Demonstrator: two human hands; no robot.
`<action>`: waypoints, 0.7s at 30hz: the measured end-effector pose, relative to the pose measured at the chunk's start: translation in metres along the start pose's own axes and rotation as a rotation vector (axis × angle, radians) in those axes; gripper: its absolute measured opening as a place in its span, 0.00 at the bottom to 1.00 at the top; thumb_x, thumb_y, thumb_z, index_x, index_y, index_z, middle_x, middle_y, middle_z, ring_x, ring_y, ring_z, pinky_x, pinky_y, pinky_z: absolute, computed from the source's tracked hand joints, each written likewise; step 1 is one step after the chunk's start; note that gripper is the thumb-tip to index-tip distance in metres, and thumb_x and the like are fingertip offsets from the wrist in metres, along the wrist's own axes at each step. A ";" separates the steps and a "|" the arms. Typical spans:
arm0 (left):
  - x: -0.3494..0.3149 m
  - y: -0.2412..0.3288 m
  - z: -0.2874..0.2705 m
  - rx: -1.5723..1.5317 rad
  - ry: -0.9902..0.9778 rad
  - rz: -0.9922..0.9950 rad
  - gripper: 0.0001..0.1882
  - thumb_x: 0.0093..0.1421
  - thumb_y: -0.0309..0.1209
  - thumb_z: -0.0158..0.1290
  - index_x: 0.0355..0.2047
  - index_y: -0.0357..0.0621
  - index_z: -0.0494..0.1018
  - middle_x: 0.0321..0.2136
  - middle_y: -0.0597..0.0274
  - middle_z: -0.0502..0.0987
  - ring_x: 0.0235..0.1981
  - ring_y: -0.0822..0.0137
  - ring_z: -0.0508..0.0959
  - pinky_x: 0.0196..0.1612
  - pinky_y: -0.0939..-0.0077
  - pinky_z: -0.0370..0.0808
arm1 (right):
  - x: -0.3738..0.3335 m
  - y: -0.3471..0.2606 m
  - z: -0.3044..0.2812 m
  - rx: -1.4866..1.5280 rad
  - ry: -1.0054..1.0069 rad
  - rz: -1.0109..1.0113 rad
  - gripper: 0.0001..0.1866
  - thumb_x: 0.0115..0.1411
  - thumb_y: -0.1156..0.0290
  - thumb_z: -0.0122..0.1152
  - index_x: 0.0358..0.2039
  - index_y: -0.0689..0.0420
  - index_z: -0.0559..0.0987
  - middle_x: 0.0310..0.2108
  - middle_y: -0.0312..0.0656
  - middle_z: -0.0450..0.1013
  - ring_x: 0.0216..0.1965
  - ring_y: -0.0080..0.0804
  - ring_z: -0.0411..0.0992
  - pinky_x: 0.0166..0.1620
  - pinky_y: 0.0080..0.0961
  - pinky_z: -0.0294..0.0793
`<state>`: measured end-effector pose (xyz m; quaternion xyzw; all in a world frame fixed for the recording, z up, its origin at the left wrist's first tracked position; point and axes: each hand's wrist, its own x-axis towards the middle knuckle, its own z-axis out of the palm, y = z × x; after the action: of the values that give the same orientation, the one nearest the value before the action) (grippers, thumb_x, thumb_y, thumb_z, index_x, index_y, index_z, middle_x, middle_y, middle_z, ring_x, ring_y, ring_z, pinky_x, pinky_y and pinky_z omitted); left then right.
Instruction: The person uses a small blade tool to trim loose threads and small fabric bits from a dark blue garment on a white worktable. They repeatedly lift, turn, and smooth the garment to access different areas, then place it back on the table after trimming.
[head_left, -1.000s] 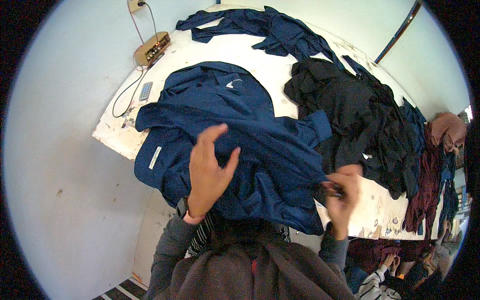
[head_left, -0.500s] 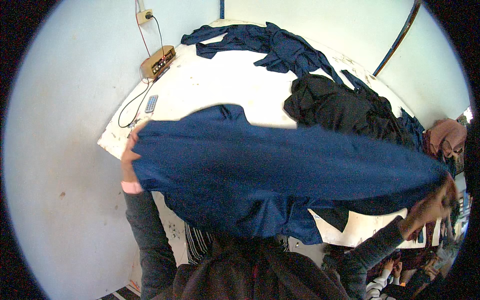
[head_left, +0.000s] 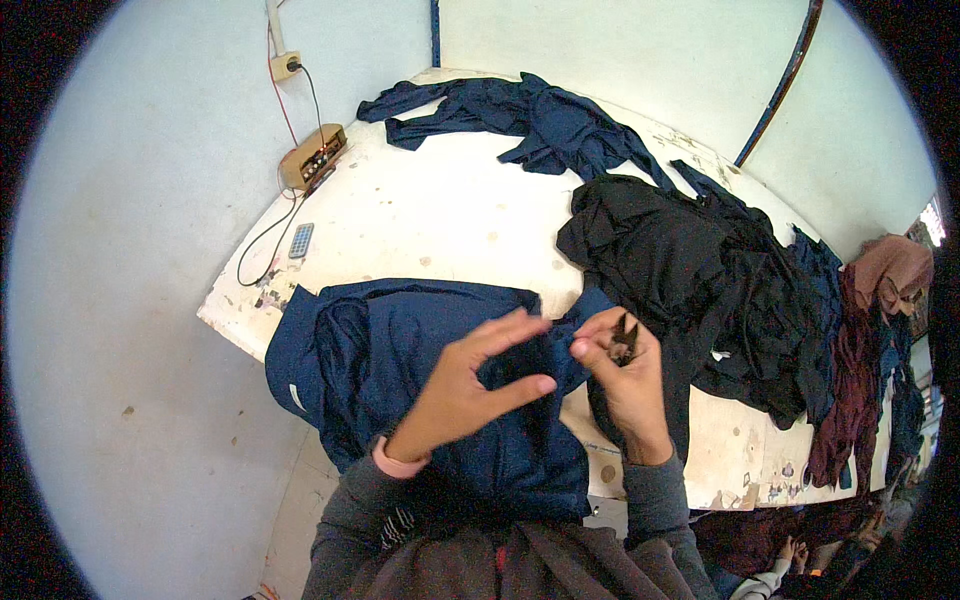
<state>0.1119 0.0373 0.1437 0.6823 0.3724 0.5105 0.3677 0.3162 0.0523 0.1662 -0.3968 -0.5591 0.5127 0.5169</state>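
A navy blue garment (head_left: 400, 330) lies spread over the near edge of the table, with a small white label at its left edge. Above it my left hand (head_left: 465, 385) is open, thumb and fingers apart, holding nothing. My right hand (head_left: 630, 390) is closed at the garment's right end, thumb and forefinger pinched at the blue cloth. Tucked in its curled fingers is a small dark pointed tool (head_left: 622, 340), much like thread snips, though partly hidden.
A heap of black garments (head_left: 660, 240) lies right of my hands. More navy clothes (head_left: 540, 115) line the table's far side. At left are a brown box with wires (head_left: 315, 155) and a remote control (head_left: 301, 241). Maroon cloth (head_left: 850, 400) hangs at far right, near other people's hands.
The garment was stretched wide in the air between both hands; now it rests on the table. Both hands have come inward, and the left has let go of the cloth.
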 end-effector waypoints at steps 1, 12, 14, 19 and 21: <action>-0.005 -0.003 0.011 -0.064 0.023 -0.036 0.23 0.57 0.30 0.67 0.53 0.41 0.78 0.50 0.54 0.80 0.54 0.65 0.77 0.61 0.69 0.69 | 0.001 0.005 0.003 0.026 -0.040 0.004 0.06 0.60 0.79 0.66 0.35 0.59 0.77 0.31 0.31 0.76 0.34 0.14 0.72 0.40 0.14 0.69; -0.004 -0.006 0.020 -0.434 0.310 -0.351 0.10 0.62 0.27 0.63 0.41 0.33 0.83 0.30 0.69 0.82 0.30 0.84 0.74 0.34 0.88 0.69 | -0.022 0.008 0.013 -0.715 0.243 -0.370 0.13 0.56 0.72 0.69 0.42 0.56 0.81 0.31 0.37 0.77 0.29 0.33 0.71 0.37 0.29 0.61; -0.005 -0.006 0.020 -0.422 0.294 -0.351 0.10 0.62 0.27 0.63 0.41 0.33 0.83 0.30 0.69 0.81 0.30 0.84 0.74 0.34 0.88 0.68 | -0.023 0.007 0.017 -0.771 0.225 -0.425 0.13 0.55 0.72 0.70 0.42 0.55 0.81 0.29 0.36 0.77 0.28 0.33 0.71 0.36 0.29 0.60; -0.008 -0.005 0.022 -0.224 0.320 -0.298 0.09 0.59 0.26 0.64 0.41 0.39 0.84 0.27 0.68 0.81 0.29 0.81 0.76 0.34 0.84 0.68 | -0.022 0.008 0.019 -0.938 0.230 -0.556 0.11 0.55 0.73 0.69 0.39 0.55 0.81 0.28 0.36 0.76 0.27 0.33 0.73 0.34 0.31 0.60; -0.009 -0.006 0.026 0.095 0.386 -0.121 0.10 0.56 0.26 0.65 0.40 0.44 0.85 0.26 0.67 0.81 0.30 0.78 0.78 0.37 0.80 0.68 | -0.025 0.006 0.017 -0.912 0.247 -0.519 0.10 0.55 0.73 0.69 0.38 0.55 0.81 0.28 0.36 0.77 0.27 0.34 0.73 0.34 0.31 0.61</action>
<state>0.1340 0.0289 0.1288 0.5647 0.4999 0.5906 0.2869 0.3029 0.0256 0.1573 -0.4872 -0.7395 0.0228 0.4639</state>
